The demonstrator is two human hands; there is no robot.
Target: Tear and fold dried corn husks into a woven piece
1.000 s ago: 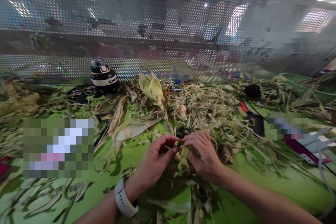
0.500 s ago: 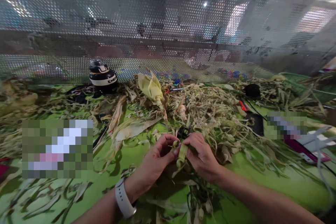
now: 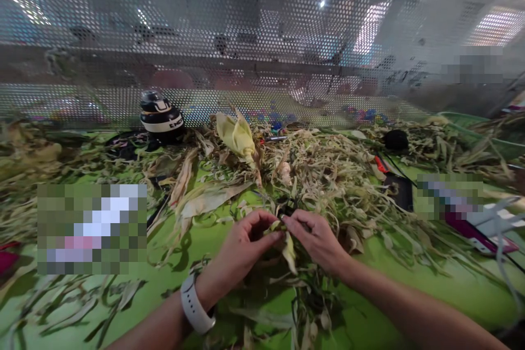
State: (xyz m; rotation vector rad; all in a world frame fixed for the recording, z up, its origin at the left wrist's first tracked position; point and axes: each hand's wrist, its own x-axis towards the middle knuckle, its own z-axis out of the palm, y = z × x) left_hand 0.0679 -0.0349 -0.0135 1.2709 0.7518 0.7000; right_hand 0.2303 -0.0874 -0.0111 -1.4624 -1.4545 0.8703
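At the middle of the green bench (image 3: 209, 249), close to its near side, two bare hands work fingertip to fingertip over a husk strip (image 3: 289, 257). The strip sits between the hands, above the bench; its pale green lower end hangs beneath the fingers, tapering downward. Left hand (image 3: 248, 243): grip narrow, thumb and forefinger pinching the strip in a small loop; a white watch (image 3: 196, 305) is worn at the wrist. Right hand (image 3: 318, 238): grip also narrow, thumb and forefinger drawn together on the strip's upper part, the remaining fingers curled. Exact fingertip contact is too small to resolve. A dark object (image 3: 290, 210) shows just beyond the right fingers, partly hidden; its kind cannot be told.

Below the hands, a loose bunch of dried leaves (image 3: 305, 311) lies on the bench. Beyond them, a heap of shredded husk (image 3: 324, 167) spreads toward the right. A yellow-green husk bundle (image 3: 237, 138) leans at the heap's left side, its narrow end pointing toward the hands. Farther left stands a black bottle (image 3: 162, 119) with a white band. A perforated metal screen (image 3: 246, 33) rises behind everything.
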